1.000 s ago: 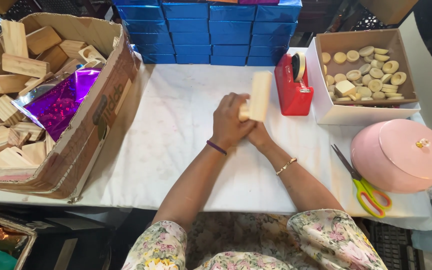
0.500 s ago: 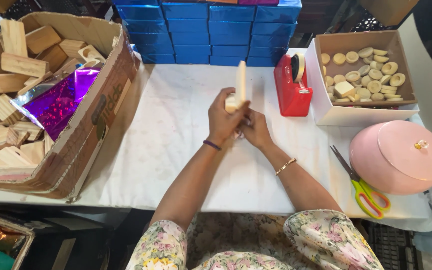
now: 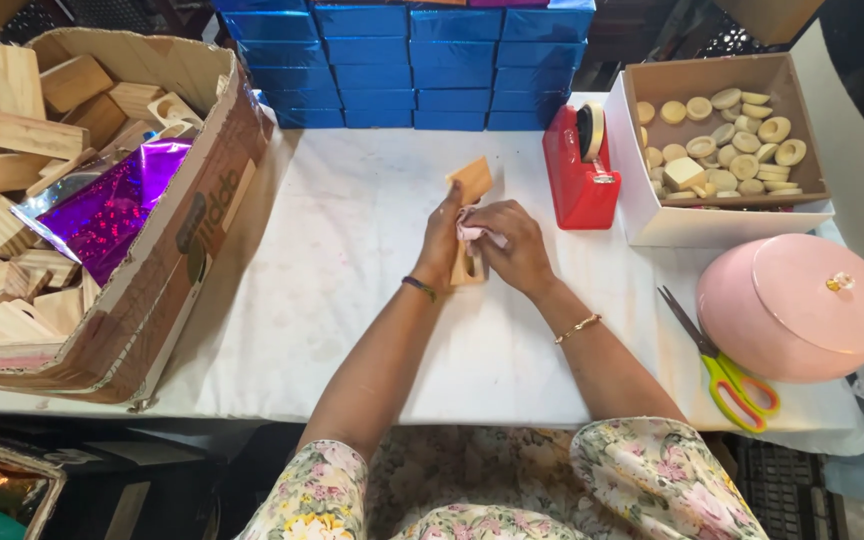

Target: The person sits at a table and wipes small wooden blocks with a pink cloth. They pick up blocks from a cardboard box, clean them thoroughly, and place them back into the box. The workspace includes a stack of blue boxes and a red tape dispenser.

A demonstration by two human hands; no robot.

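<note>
While a wooden block is gripped mid-table by the left hand, a pink cloth (pressed against it) is pinched by the right hand, just left of the red tape dispenser.

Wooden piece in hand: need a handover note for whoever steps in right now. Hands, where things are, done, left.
Left hand: grips the wooden piece from its left side, held up over the white table.
Right hand: presses a pink cloth against the same piece.
Around: big cardboard box of wooden blocks and purple foil at left; red tape dispenser, small box of round wooden discs, pink lidded container and scissors at right; blue wrapped boxes stacked behind.
Done: one piece out and in hand, cloth on it.
Left: it is unwrapped; no foil or tape on it yet.
</note>
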